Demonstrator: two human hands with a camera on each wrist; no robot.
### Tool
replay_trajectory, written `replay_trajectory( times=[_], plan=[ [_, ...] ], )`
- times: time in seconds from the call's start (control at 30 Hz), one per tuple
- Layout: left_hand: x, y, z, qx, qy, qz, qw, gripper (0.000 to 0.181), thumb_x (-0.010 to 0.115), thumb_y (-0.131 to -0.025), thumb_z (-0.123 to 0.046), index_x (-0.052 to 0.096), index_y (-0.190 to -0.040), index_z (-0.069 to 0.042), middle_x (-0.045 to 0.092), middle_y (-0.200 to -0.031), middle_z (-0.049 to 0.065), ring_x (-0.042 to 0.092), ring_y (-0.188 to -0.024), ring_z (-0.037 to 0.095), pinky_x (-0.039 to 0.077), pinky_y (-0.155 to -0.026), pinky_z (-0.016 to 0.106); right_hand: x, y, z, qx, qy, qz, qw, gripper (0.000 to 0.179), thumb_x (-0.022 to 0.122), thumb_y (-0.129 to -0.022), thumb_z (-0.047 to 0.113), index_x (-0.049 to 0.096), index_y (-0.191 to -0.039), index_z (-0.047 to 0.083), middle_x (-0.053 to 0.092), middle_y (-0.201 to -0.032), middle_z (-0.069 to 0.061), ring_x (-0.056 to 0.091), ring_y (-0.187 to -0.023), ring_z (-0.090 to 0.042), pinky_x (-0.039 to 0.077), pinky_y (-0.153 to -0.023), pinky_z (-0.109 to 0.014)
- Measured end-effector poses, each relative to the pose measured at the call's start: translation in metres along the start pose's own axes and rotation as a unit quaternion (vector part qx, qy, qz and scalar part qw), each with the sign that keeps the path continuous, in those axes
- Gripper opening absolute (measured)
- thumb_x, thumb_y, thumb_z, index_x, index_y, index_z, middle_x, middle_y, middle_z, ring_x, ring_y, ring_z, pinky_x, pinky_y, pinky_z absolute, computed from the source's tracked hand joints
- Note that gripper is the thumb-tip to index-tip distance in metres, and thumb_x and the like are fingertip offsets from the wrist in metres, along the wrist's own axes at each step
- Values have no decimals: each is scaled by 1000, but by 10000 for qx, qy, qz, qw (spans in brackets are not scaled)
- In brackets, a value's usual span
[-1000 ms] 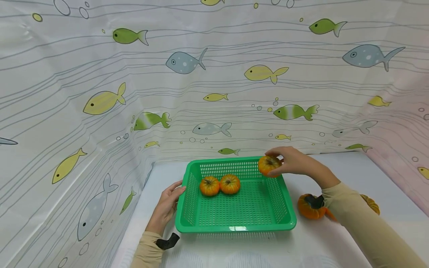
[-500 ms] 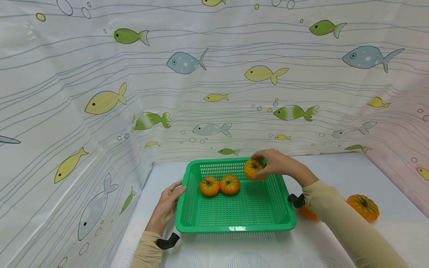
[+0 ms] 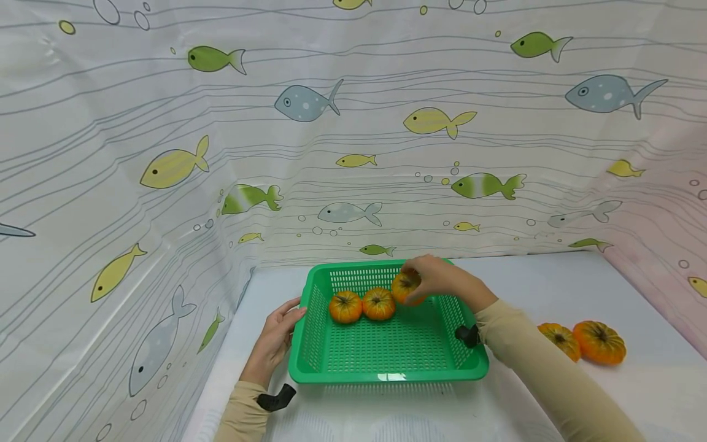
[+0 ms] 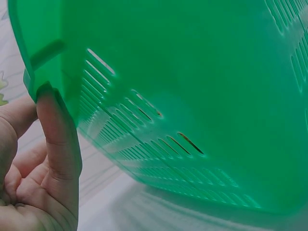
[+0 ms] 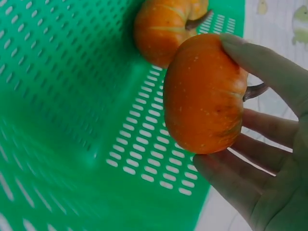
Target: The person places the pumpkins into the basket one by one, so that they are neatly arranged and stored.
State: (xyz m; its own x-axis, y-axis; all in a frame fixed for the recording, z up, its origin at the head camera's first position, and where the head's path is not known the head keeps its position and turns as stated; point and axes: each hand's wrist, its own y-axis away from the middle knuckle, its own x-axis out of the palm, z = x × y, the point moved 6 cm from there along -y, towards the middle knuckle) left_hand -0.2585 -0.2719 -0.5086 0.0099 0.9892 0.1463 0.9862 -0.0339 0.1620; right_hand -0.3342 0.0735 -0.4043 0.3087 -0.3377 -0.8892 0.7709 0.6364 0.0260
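My right hand [image 3: 442, 277] holds a small orange pumpkin [image 5: 204, 96] over the back right part of a green plastic basket [image 3: 386, 376]. In the right wrist view the thumb is on one side of the pumpkin and the fingertips on the other, with its stem toward the palm. Two more small pumpkins, a left one [image 3: 345, 308] and a middle one [image 3: 378, 306], sit side by side inside along the back wall. The held one is right beside the middle one. My left hand [image 3: 276, 334] grips the basket's left rim [image 4: 30, 84].
Two further pumpkins, one [image 3: 600, 342] whole in view and one [image 3: 560, 339] partly behind the right sleeve [image 3: 544, 362], lie on the white table [image 3: 519, 279] right of the basket. A fish-patterned sheet [image 3: 420, 147] stands behind and at the sides.
My right hand has carried the pumpkin leftward and lower, from the basket's back right corner to beside the middle pumpkin. The left hand and basket stay put.
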Motion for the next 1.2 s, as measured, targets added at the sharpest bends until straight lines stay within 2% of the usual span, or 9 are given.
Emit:
replay_trajectory(
  times=[0.27,0.53,0.73,1.2],
  plan=[
    [-1,0,-1,-63,-28,-13,10000,54,64,-103,-18,44,-152,-8,76,-108,-4,77,-87,9,67,-78,26,10,-5,2,81,139,140,9998,61,92,-78,30,68,-126,2,71,-116,-10,66,-101,-21,61,-87,-38],
    [-1,0,-1,-41,-14,-7,10000,54,64,-103,-17,44,-152,-8,76,-108,-4,77,-89,10,67,-79,28,27,-10,-10,257,74,298,9992,66,93,-76,29,66,-130,1,70,-122,-12,65,-108,-25,60,-95,-44],
    [-1,-1,0,-52,-8,44,10000,54,64,-103,-18,44,-152,-8,76,-105,-4,77,-89,10,67,-79,28,36,-12,-12,136,159,253,9995,66,93,-76,27,67,-130,-1,70,-124,-14,64,-113,-28,58,-101,-47],
    [1,-1,0,-18,-5,52,10000,57,64,-103,-17,41,-153,-4,75,-103,-6,76,-85,7,66,-76,25,46,-13,-19,189,115,269,9994,63,93,-77,27,68,-130,2,70,-124,-11,65,-112,-26,59,-98,-45]
  ],
)
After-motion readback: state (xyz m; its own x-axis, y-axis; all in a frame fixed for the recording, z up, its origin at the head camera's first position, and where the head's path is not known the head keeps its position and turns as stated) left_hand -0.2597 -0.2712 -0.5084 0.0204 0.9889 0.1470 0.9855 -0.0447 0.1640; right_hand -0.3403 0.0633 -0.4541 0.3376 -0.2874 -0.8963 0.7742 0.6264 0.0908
